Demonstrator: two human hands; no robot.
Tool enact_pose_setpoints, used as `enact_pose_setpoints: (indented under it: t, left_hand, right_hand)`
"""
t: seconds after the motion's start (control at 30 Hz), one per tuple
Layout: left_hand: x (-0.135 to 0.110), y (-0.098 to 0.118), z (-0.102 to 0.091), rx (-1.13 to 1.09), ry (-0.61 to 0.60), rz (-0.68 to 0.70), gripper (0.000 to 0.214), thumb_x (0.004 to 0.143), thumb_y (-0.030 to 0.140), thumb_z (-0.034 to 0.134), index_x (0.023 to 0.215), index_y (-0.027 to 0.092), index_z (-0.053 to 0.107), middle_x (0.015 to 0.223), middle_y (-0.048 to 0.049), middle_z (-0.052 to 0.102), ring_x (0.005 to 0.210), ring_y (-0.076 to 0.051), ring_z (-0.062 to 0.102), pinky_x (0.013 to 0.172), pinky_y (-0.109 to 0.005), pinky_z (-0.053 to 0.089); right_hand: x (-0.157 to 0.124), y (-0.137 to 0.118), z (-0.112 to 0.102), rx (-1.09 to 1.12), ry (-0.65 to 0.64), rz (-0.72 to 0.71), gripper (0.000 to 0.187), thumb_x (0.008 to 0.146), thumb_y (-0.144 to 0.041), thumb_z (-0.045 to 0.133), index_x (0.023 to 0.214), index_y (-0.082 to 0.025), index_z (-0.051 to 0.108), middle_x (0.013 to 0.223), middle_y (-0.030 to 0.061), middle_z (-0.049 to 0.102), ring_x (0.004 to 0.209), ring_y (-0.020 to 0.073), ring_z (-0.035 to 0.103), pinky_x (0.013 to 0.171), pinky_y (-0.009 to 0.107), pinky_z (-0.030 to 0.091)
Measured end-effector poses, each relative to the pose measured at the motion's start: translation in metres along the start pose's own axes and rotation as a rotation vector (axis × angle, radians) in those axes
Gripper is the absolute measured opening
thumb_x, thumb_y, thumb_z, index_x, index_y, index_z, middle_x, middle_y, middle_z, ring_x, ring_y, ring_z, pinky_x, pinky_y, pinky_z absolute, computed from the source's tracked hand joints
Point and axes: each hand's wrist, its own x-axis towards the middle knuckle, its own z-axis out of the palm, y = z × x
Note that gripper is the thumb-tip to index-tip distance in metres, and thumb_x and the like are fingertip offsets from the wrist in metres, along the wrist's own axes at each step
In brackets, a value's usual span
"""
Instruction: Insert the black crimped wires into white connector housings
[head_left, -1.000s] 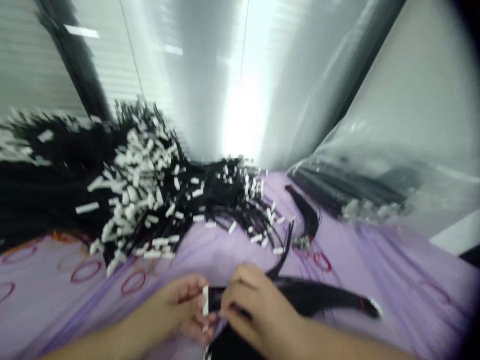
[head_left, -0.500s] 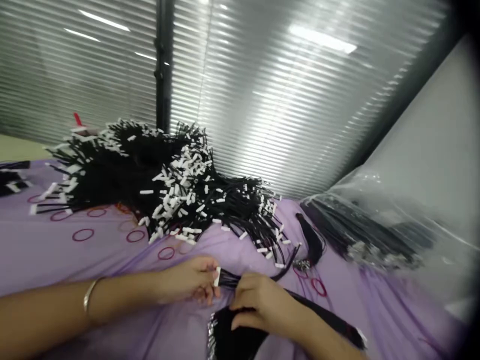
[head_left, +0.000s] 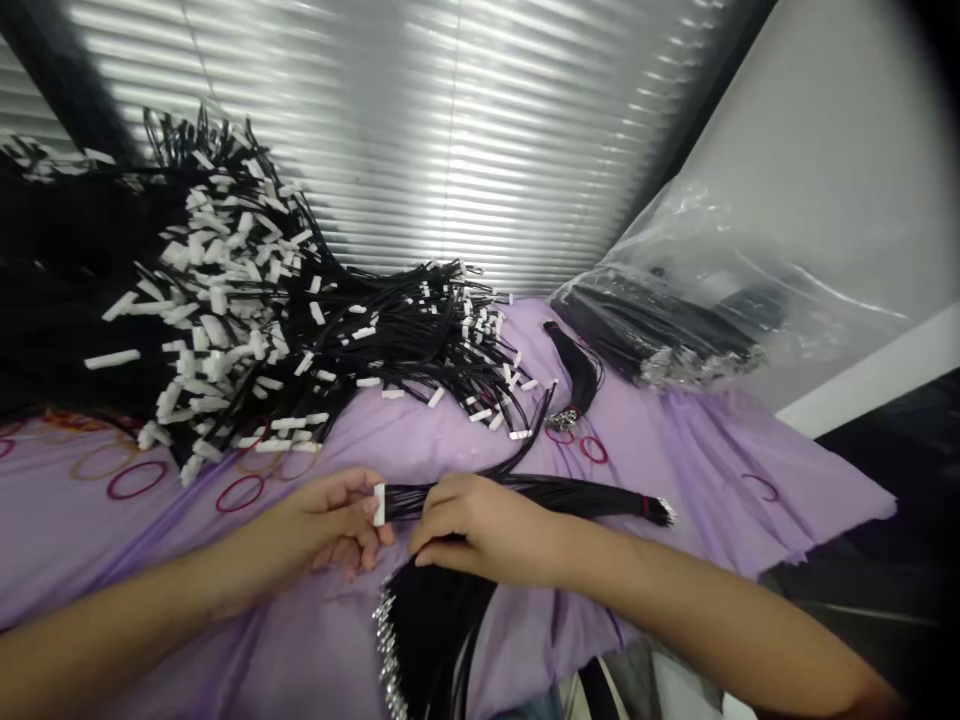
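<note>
Left grip (head_left: 334, 525): closed, pinching a white connector (head_left: 379, 505) at the end of the wires, and that connector stands upright between the hands.
Right grip (head_left: 480, 528): closed too, fingers wrapped over a black wire bundle (head_left: 540, 496), right beside the left.
Bundle: stretched out to the right above the purple cloth (head_left: 675, 500), ending in a red tie (head_left: 645, 506) and metal terminals (head_left: 664, 512).
Below: a second bundle (head_left: 427, 625) fans out under the right wrist, its metal terminals (head_left: 386, 640) near the cloth's fold.
Further out: a big wire pile (head_left: 247, 320) bristling with white connectors, a small bundle (head_left: 577, 370) and a plastic bag (head_left: 660, 320) of wires (red rubber bands (head_left: 136, 480) scattered on the cloth, too).
Risk: a loose strand (head_left: 525, 455) arcs off the right grip and could snag the pile; a slack pinch could drop the connector; a pull could tangle both bundles.
</note>
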Motion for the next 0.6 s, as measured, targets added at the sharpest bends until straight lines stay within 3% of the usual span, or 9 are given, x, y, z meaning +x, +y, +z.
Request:
enact_pose_setpoints:
  t: [0.27,0.6]
  left_hand:
    - [-0.0023,0.0082,0.0079,-0.044,0.030,0.002,0.029,0.079,0.036,0.071,0.086,0.016,0.051,0.077,-0.0038,0.067,0.058,-0.011,0.060,0.050,-0.018,0.042]
    - [-0.0003,0.0045,0.0044,-0.062,0.022,-0.002,0.028,0.079,0.034,0.071,0.089,0.015,0.053,0.077,-0.0050,0.068,0.059,-0.013,0.062,0.049,-0.019,0.043]
  right_hand:
    - [-0.0003,-0.0064,-0.0008,-0.041,0.013,0.016,0.011,0.083,-0.019,0.063,0.086,-0.013,0.071,0.086,0.0053,0.064,0.079,0.0121,0.058,0.080,0.024,0.045]
    - [-0.0001,0.0013,-0.0077,-0.054,-0.098,-0.067,0.012,0.084,-0.023,0.065,0.087,-0.013,0.072,0.089,0.0064,0.065,0.082,0.0133,0.058,0.084,0.027,0.044]
